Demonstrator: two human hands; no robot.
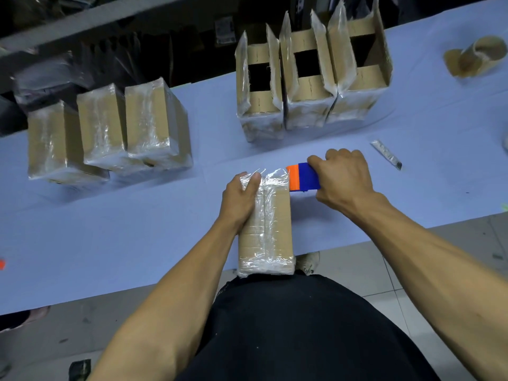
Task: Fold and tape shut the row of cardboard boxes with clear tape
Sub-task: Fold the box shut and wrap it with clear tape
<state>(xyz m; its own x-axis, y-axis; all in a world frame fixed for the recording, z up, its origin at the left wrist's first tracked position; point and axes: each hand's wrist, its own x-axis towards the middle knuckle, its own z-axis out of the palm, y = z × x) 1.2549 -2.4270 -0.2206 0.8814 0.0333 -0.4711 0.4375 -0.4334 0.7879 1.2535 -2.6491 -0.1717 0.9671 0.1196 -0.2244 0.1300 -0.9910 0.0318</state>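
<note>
Where the pale blue surface runs left, three sealed boxes stand side by side, touching, each wrapped in glossy clear tape. Nearer and toward the middle, the box in hand lies lengthwise, its near end overhanging the near edge of the surface, against the person's dark clothing. Clear tape covers its top and both ends, wrinkled at the far end.

Left hand lies along the box's left top edge; fingers mostly straight, pressing down on the taped top, fingertips close to the far left corner, thumb lying on the top toward the centre seam. No curl round the box visible.

Right hand, just right of the box's far end, is clenched round a blue and orange tape dispenser. Fingers wrap over its blue body; the orange end touches the box's far right corner. Whether tape runs from it to the box cannot be told.

Far, right of centre: three open boxes, flaps upright, packed together in a row. Right of the right hand, a small utility knife lies flat. Far right, a near-spent tape roll rests on the surface.
</note>
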